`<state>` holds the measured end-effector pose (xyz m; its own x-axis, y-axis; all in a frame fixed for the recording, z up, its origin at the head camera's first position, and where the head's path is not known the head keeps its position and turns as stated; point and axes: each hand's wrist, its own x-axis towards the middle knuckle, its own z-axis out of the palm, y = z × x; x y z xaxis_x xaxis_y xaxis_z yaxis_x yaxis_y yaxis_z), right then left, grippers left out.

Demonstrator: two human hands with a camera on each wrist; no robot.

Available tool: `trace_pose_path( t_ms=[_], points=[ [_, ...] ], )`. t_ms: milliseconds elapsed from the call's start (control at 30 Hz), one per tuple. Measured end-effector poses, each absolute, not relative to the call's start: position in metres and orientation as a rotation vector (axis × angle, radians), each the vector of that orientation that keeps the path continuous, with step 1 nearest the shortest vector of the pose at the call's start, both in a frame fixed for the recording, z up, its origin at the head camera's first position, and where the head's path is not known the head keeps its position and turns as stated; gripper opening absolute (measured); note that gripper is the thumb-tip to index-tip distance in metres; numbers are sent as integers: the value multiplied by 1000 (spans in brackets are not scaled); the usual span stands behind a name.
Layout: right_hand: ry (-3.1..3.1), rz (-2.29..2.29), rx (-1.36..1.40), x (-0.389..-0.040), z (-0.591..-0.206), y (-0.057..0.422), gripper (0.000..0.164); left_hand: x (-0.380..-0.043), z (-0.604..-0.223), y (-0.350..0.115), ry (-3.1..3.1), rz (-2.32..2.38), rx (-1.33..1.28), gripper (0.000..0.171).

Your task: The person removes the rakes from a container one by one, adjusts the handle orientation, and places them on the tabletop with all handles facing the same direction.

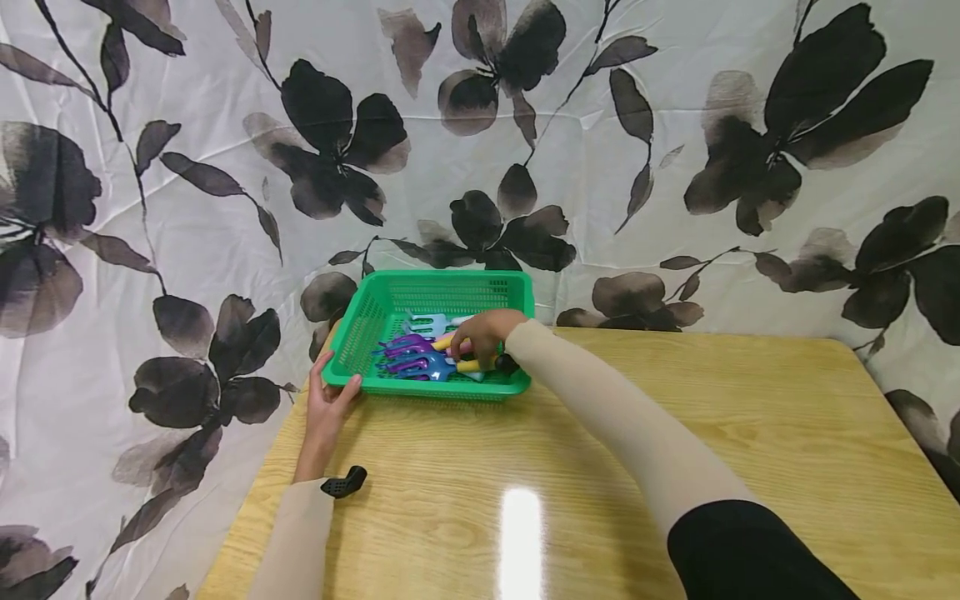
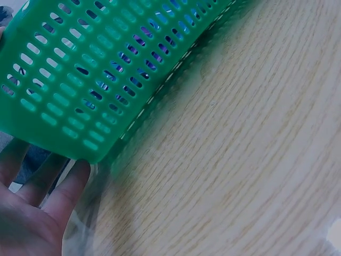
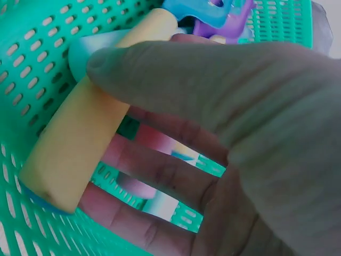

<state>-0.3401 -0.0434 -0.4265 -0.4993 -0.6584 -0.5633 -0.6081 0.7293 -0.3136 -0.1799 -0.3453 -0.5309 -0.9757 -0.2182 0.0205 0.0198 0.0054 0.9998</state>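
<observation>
A green perforated basket stands at the table's far left, with several toy hand forks in blue, purple and pale blue inside. My right hand reaches in and pinches the yellow handle of a blue toy hand fork; the thumb lies across the handle and the fingers are beneath it. Below that hand, in the right wrist view, pink handles are partly hidden by the fingers. My left hand rests against the basket's near-left corner, its fingers extended and touching the wall.
The wooden table stretches to the right and front of the basket. Behind it hangs a white floral cloth. A black strap piece sits at the left wrist.
</observation>
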Motion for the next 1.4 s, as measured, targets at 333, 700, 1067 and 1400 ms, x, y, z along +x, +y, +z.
trace_pose_path(
  t_ms=[333, 700, 1067, 1400],
  points=[
    [2241, -88, -991, -340, -433, -46, 43, -180, -532, -343, -2067, -2082, 146, 74],
    [2240, -156, -938, -340, -416, -33, 54, -182, -532, -338, -2069, -2109, 175, 75],
    [2282, -248, -1177, -345, -365, 6, 49, -182, -531, -339, -2108, -2071, 194, 76],
    [2385, -375, -1184, -339, -345, 85, 47, -177, -534, -341, -2099, -2039, 214, 74]
  ],
)
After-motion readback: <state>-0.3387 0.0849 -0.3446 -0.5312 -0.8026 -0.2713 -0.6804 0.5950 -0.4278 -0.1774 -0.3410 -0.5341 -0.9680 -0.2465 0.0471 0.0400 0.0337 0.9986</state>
